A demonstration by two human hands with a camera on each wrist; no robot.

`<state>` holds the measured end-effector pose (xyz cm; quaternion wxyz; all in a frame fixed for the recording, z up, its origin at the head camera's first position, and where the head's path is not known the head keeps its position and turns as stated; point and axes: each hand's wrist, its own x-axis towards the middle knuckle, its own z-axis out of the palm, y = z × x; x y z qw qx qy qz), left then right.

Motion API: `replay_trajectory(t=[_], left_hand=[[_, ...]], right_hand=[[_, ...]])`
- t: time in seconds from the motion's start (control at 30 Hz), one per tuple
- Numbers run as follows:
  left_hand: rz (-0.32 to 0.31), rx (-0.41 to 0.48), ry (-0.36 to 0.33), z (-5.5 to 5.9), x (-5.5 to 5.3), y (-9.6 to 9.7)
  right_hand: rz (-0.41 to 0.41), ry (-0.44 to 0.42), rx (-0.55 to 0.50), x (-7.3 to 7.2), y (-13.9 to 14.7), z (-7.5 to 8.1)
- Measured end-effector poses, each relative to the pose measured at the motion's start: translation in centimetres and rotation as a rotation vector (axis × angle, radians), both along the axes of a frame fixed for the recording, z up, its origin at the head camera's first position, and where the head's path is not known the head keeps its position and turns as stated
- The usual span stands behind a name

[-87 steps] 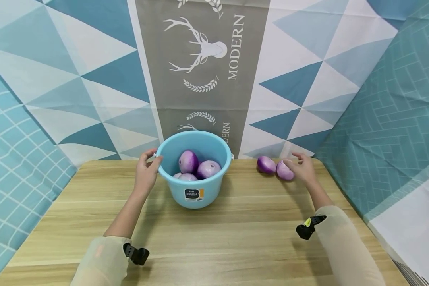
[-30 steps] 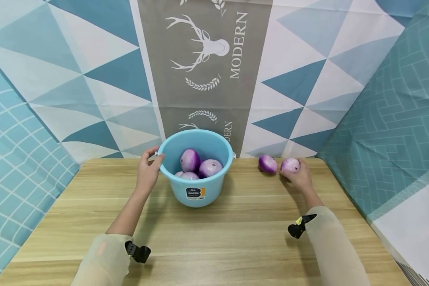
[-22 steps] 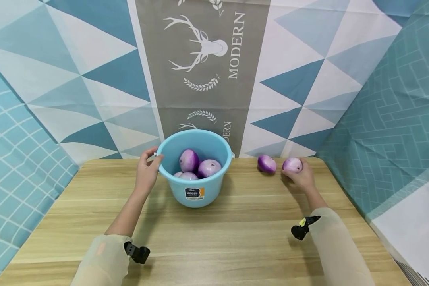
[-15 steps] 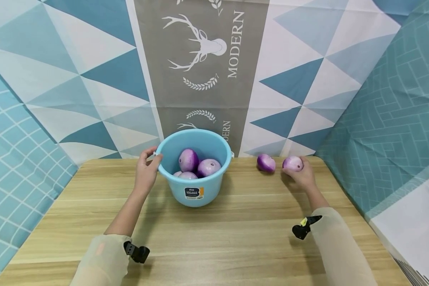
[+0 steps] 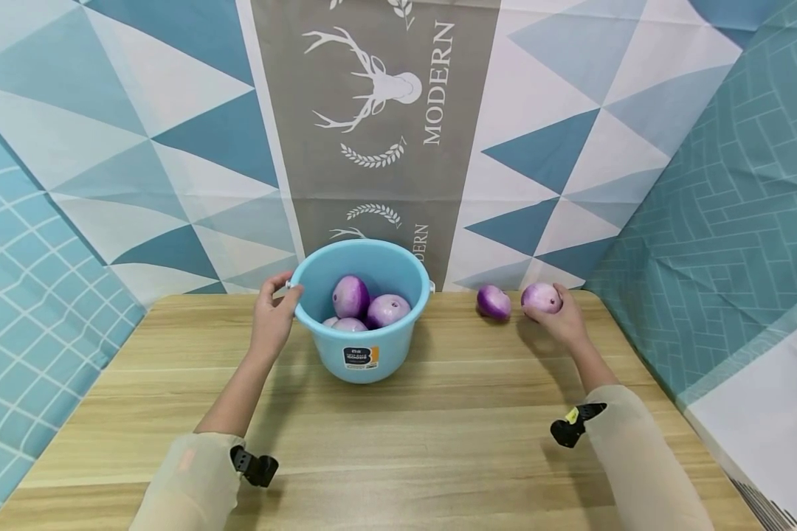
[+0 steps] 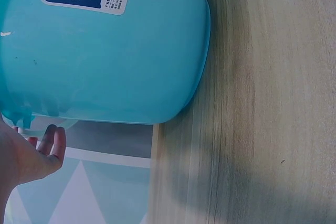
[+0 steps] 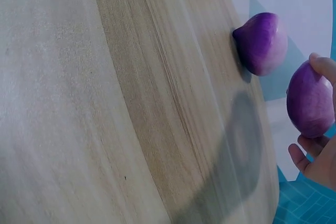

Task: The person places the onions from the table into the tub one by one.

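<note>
A light blue bucket [image 5: 365, 361] stands on the wooden table, with several purple onions [image 5: 388, 311] inside it. My left hand [image 5: 274, 313] holds the bucket's left rim, thumb and fingers around the handle's fixing there; the left wrist view shows curled fingertips by the handle [image 6: 39, 129]. At the right, my right hand [image 5: 564, 321] grips a purple onion [image 5: 540, 298] between thumb and fingers. In the right wrist view this held onion [image 7: 310, 100] appears raised off the table, its shadow lying apart. Another onion [image 5: 494, 302] lies on the table just left of it.
The wooden table [image 5: 398, 450] ends at a printed cloth wall [image 5: 538, 147] close behind the bucket and onions. A teal tiled cloth [image 5: 717, 221] hangs along the right side, a light blue one [image 5: 33, 295] along the left.
My right hand first hovered at the right-hand onion with spread fingers, then took hold of it; in the last half second it has risen slightly. My left hand and the bucket have stayed put.
</note>
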<state>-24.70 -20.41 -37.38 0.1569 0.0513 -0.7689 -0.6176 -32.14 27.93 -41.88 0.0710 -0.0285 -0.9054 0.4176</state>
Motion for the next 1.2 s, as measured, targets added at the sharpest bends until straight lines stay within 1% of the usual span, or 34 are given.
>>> replay_trajectory(t=[0.17,0.33,0.43,0.6,0.87,1.2], left_hand=[[-0.001,0.013,-0.005,0.0,-0.1,0.0],[0.000,0.015,-0.009,-0.1,-0.1,-0.1],[0.005,0.015,-0.005,0.0,0.0,0.0],[0.008,0.010,-0.001,0.1,0.1,0.1],[0.009,0.008,-0.014,0.1,0.1,0.1],[0.013,0.009,-0.003,0.3,0.0,0.2]], right_hand=[[-0.001,0.010,0.009,0.2,-0.1,0.3],[0.006,0.022,-0.032,0.3,-0.3,0.8],[0.011,0.032,-0.038,0.4,-0.6,1.1],[0.007,0.037,-0.008,0.6,-1.1,1.7],[0.015,0.061,-0.022,0.9,-1.7,2.6],[0.041,0.080,0.002,1.3,-2.7,3.9]])
